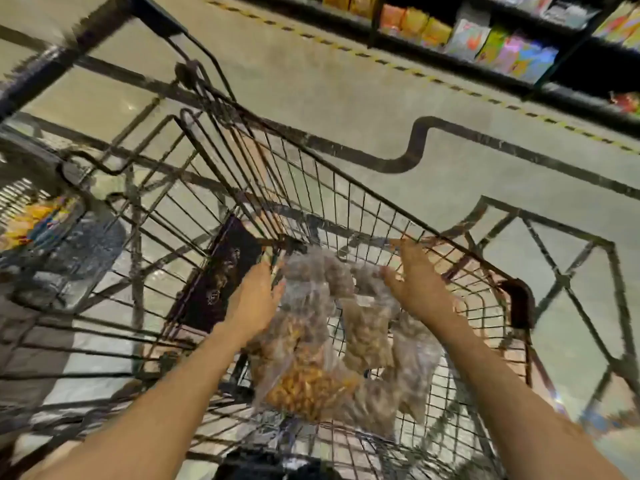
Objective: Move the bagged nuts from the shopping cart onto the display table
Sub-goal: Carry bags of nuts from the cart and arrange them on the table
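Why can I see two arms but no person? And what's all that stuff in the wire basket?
The camera sits on the person's head and looks down, so you see only their own arms. The wire basket is a shopping cart in a store. Inside lie clear bags of nuts. The left hand and the right hand reach in with fingers spread, touching the top bags; the picture is too blurry to show a firm grip. Shelves of colourful packets stand behind.
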The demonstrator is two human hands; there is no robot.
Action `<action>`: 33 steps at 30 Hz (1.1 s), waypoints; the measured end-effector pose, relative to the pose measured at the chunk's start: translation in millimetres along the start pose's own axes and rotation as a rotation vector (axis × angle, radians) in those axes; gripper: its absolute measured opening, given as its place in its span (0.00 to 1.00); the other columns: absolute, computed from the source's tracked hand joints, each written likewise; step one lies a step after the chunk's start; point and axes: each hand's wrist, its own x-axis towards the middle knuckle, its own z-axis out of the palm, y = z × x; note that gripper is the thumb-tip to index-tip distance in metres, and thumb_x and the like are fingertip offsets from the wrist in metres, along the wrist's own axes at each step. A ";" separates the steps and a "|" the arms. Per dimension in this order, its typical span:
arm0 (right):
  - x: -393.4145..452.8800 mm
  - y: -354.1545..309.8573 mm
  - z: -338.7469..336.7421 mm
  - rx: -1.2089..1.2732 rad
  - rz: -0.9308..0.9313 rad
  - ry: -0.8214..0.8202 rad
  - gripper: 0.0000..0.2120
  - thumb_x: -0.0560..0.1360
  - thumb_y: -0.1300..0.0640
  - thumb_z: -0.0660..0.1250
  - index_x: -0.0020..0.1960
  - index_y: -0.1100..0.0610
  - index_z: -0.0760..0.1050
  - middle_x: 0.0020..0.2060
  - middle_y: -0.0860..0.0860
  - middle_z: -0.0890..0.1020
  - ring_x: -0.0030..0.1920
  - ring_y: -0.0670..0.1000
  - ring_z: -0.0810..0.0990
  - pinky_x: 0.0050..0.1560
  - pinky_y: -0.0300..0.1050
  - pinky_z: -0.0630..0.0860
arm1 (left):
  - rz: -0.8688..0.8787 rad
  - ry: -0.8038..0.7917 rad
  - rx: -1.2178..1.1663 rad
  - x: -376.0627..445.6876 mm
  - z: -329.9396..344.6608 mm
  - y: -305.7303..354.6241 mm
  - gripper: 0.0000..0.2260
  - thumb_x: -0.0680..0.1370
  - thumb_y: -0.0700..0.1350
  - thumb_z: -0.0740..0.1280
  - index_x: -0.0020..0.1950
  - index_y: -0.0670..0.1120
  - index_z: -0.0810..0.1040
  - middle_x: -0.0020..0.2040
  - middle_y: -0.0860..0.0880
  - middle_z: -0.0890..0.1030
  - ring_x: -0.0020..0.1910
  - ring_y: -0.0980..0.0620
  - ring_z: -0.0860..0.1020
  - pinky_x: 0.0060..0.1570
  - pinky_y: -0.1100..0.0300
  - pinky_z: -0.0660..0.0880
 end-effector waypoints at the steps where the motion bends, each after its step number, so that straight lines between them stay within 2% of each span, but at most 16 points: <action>1: 6.4 2.1 13.0 0.019 0.014 -0.016 0.24 0.77 0.56 0.64 0.69 0.63 0.64 0.62 0.64 0.73 0.61 0.64 0.73 0.57 0.54 0.71 | -0.051 -0.015 -0.017 5.5 10.5 -5.6 0.19 0.81 0.48 0.58 0.67 0.37 0.67 0.61 0.39 0.74 0.61 0.41 0.73 0.52 0.56 0.68; 4: 25.3 6.2 49.2 0.076 0.037 -0.099 0.25 0.76 0.57 0.66 0.69 0.66 0.65 0.62 0.65 0.73 0.61 0.64 0.72 0.58 0.52 0.69 | -0.215 -0.140 -0.105 28.5 43.2 -27.0 0.25 0.79 0.49 0.63 0.69 0.34 0.66 0.66 0.35 0.72 0.65 0.40 0.71 0.61 0.53 0.67; 6: 39.1 10.7 76.5 0.085 0.065 -0.154 0.27 0.75 0.54 0.67 0.71 0.63 0.65 0.63 0.62 0.74 0.62 0.62 0.73 0.60 0.51 0.69 | -0.283 -0.213 -0.194 43.6 60.5 -38.6 0.27 0.75 0.51 0.69 0.66 0.35 0.70 0.62 0.35 0.75 0.61 0.40 0.74 0.57 0.52 0.71; 9: 60.6 22.2 118.7 0.008 0.085 -0.232 0.27 0.75 0.47 0.64 0.69 0.58 0.66 0.60 0.59 0.75 0.59 0.61 0.76 0.60 0.54 0.71 | -0.295 -0.299 -0.244 66.6 87.1 -57.3 0.38 0.63 0.64 0.74 0.64 0.41 0.73 0.59 0.44 0.79 0.58 0.44 0.77 0.53 0.55 0.75; 11: 68.5 25.9 140.1 -0.052 0.070 -0.286 0.28 0.74 0.42 0.61 0.68 0.56 0.66 0.58 0.57 0.75 0.59 0.60 0.75 0.57 0.48 0.65 | -0.350 -0.337 -0.265 79.6 103.3 -67.8 0.39 0.60 0.60 0.78 0.64 0.43 0.70 0.62 0.47 0.76 0.60 0.46 0.75 0.56 0.57 0.73; 12: 72.1 27.5 149.5 -0.081 0.055 -0.304 0.29 0.74 0.40 0.61 0.68 0.57 0.66 0.58 0.57 0.74 0.59 0.59 0.75 0.52 0.46 0.62 | -0.362 -0.330 -0.319 85.6 111.1 -71.1 0.37 0.59 0.56 0.80 0.62 0.44 0.71 0.61 0.48 0.76 0.60 0.48 0.75 0.59 0.55 0.73; 14: 76.9 28.5 165.1 -0.029 0.055 -0.301 0.28 0.73 0.45 0.67 0.65 0.61 0.67 0.54 0.57 0.74 0.56 0.57 0.76 0.38 0.42 0.54 | -0.351 -0.307 -0.400 94.0 119.7 -74.0 0.26 0.59 0.47 0.82 0.53 0.45 0.75 0.53 0.48 0.79 0.55 0.50 0.77 0.59 0.50 0.74; 15: 79.0 29.7 172.9 0.055 0.073 -0.280 0.27 0.72 0.49 0.70 0.64 0.63 0.67 0.52 0.57 0.74 0.53 0.56 0.76 0.36 0.39 0.54 | -0.349 -0.313 -0.395 98.7 126.4 -77.8 0.23 0.61 0.44 0.81 0.51 0.43 0.77 0.51 0.47 0.81 0.53 0.49 0.78 0.58 0.50 0.75; 18: 87.3 33.6 197.0 0.286 0.186 -0.289 0.34 0.67 0.51 0.73 0.66 0.61 0.62 0.57 0.56 0.75 0.57 0.55 0.76 0.48 0.38 0.69 | -0.318 -0.365 -0.348 107.9 135.8 -77.2 0.26 0.63 0.43 0.80 0.57 0.40 0.76 0.53 0.44 0.80 0.55 0.47 0.78 0.57 0.55 0.74; 21: 92.8 28.4 209.8 0.380 0.269 -0.253 0.38 0.68 0.56 0.73 0.71 0.62 0.59 0.59 0.53 0.74 0.58 0.51 0.73 0.54 0.33 0.66 | -0.341 -0.356 -0.325 113.6 142.0 -75.6 0.35 0.60 0.46 0.82 0.61 0.42 0.69 0.54 0.48 0.76 0.54 0.51 0.75 0.53 0.61 0.71; 23: 96.7 25.7 211.7 0.422 0.284 -0.184 0.41 0.64 0.47 0.71 0.72 0.60 0.62 0.62 0.56 0.76 0.62 0.56 0.74 0.64 0.44 0.70 | -0.359 -0.341 -0.294 117.0 143.9 -74.5 0.37 0.58 0.47 0.82 0.61 0.42 0.69 0.56 0.47 0.77 0.56 0.49 0.75 0.55 0.60 0.71; 24: 97.5 26.1 210.4 0.436 0.284 -0.165 0.40 0.62 0.45 0.69 0.70 0.59 0.64 0.61 0.58 0.78 0.61 0.58 0.75 0.63 0.48 0.72 | -0.361 -0.326 -0.289 118.4 143.9 -73.2 0.37 0.58 0.47 0.82 0.62 0.42 0.70 0.56 0.47 0.76 0.57 0.48 0.75 0.55 0.60 0.70; 26: 97.1 27.7 204.3 0.449 0.273 -0.138 0.34 0.64 0.51 0.71 0.66 0.60 0.69 0.55 0.57 0.81 0.57 0.57 0.78 0.57 0.46 0.75 | -0.348 -0.300 -0.278 118.9 143.6 -69.9 0.38 0.57 0.48 0.82 0.62 0.42 0.70 0.54 0.48 0.76 0.58 0.48 0.75 0.54 0.60 0.70; 30: 89.6 43.7 180.6 0.457 0.297 -0.086 0.19 0.69 0.64 0.72 0.58 0.62 0.72 0.38 0.48 0.78 0.39 0.49 0.79 0.36 0.29 0.70 | -0.321 -0.281 -0.336 119.2 142.5 -52.8 0.37 0.57 0.49 0.82 0.62 0.45 0.71 0.54 0.50 0.76 0.56 0.51 0.74 0.53 0.62 0.70; 31: 85.1 50.1 171.0 0.463 0.292 -0.081 0.14 0.70 0.65 0.71 0.53 0.61 0.72 0.34 0.46 0.76 0.35 0.46 0.76 0.31 0.26 0.68 | -0.316 -0.284 -0.364 122.1 140.9 -45.8 0.37 0.56 0.49 0.82 0.61 0.45 0.71 0.55 0.49 0.77 0.56 0.51 0.74 0.55 0.60 0.71; 33: 76.4 66.7 156.0 0.469 0.310 -0.086 0.11 0.70 0.65 0.71 0.47 0.59 0.71 0.32 0.49 0.75 0.32 0.49 0.74 0.30 0.30 0.69 | -0.299 -0.255 -0.438 130.0 138.2 -35.2 0.43 0.49 0.56 0.82 0.59 0.44 0.71 0.57 0.47 0.78 0.57 0.48 0.76 0.58 0.52 0.74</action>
